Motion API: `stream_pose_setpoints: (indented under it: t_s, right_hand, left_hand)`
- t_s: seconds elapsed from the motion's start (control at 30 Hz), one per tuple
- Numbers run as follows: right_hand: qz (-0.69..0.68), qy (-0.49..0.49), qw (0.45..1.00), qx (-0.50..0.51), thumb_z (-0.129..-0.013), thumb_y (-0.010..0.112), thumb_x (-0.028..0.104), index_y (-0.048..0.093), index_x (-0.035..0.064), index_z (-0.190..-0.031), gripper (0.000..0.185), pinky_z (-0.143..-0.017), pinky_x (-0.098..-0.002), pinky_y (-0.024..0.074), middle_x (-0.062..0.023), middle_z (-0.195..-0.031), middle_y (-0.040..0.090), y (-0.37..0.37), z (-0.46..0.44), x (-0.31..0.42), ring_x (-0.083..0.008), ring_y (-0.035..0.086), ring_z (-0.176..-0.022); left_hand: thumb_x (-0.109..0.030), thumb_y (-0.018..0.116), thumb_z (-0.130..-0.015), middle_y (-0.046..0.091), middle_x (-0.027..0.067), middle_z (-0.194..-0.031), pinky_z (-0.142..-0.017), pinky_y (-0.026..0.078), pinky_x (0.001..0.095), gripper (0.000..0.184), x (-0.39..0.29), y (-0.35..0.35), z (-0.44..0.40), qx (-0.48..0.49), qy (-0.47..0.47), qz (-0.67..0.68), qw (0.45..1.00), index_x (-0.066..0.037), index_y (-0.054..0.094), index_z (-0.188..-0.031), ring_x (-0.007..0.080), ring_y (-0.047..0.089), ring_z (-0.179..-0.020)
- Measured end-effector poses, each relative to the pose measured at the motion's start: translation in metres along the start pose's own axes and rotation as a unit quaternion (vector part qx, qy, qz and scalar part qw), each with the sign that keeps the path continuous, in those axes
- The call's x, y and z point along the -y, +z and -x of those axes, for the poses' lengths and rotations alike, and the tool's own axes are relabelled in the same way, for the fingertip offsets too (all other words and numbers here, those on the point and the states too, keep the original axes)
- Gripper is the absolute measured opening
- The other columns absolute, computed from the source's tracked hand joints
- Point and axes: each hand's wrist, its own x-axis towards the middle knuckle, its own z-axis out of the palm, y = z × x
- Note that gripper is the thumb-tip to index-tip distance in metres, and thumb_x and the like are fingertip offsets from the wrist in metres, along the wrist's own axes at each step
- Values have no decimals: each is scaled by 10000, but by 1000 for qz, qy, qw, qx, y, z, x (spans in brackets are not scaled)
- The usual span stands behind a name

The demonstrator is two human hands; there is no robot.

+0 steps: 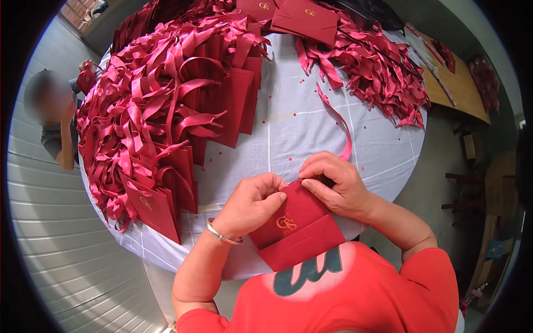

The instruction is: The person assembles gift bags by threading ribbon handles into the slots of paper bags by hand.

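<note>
A dark red paper gift bag (pixel 302 222) with a gold monogram lies flat at the table's near edge, close to my body. My left hand (pixel 252 202), a bracelet on its wrist, pinches the bag's top edge. Opposite it, my right hand (pixel 336 183) has thumb and finger closed on the same edge, near the other corner. From behind the right hand a pink-red ribbon (pixel 345 133) curves away over the cloth; whether the fingers hold its end is hidden.
Bags with ribbon handles (pixel 155 111) are heaped on the left of the round table. Loose ribbons (pixel 377 72) pile up at the far right, beside flat bags (pixel 305 22). Small red dots are scattered on the white tablecloth (pixel 283 133). Another person (pixel 53 111) is at the far left.
</note>
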Motion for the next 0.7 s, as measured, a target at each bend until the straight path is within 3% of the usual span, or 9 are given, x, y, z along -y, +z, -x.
stream_pose_setpoints:
  t_s: [0.03,0.13,0.23,0.27,0.4,0.47,0.7]
  right_hand:
    - [1,-2,1000,3,-813,732,9,638,22,-939,158,-704,-319,508,-102,-925,644,-2,-2,3,-244,628,-809]
    - [184,-150,971,-33,-718,771,-10,667,42,-910,225,-688,-345,521,-100,-920,665,-12,-9,20,-258,651,-824]
    - [158,-106,982,-4,-704,773,-18,673,42,-896,225,-654,-348,529,-91,-856,665,-6,-2,27,-254,669,-784]
    - [151,-122,981,-10,-698,790,-23,683,34,-917,250,-566,-333,512,-89,-795,661,-4,-3,27,-240,654,-675]
    - [156,-130,979,10,-688,781,-21,686,33,-899,238,-564,-331,513,-92,-794,659,3,-1,25,-242,652,-674]
    - [175,-120,977,16,-678,770,-18,680,32,-864,213,-563,-337,516,-97,-779,653,5,0,26,-244,651,-666]
    - [205,-108,972,41,-677,758,-10,654,33,-808,173,-545,-339,516,-94,-745,639,6,-2,30,-245,644,-643]
  left_hand:
    - [-1,570,-930,644,3,-906,-718,496,214,134,2,0,0,-13,11,-49,999,38,617,-1048,50,593,-817]
    - [-11,582,-938,645,-12,-871,-679,482,202,107,3,3,0,-36,30,-95,994,39,633,-1018,37,583,-781]
    - [-9,586,-935,645,-15,-851,-658,477,199,99,1,3,1,-44,41,-107,993,44,641,-999,29,575,-766]
    - [-6,588,-933,645,-14,-849,-654,477,198,100,1,3,1,-41,43,-120,991,47,643,-996,27,573,-765]
    - [-9,591,-931,647,-13,-847,-657,478,200,108,5,2,0,-50,43,-116,991,50,647,-1002,26,569,-766]
    - [-40,598,-896,703,74,-825,-660,518,256,163,8,2,0,-67,63,-124,988,71,668,-994,73,614,-756]
    - [-41,598,-885,715,99,-844,-680,529,270,182,6,5,1,-70,60,-130,987,73,669,-1007,92,635,-770]
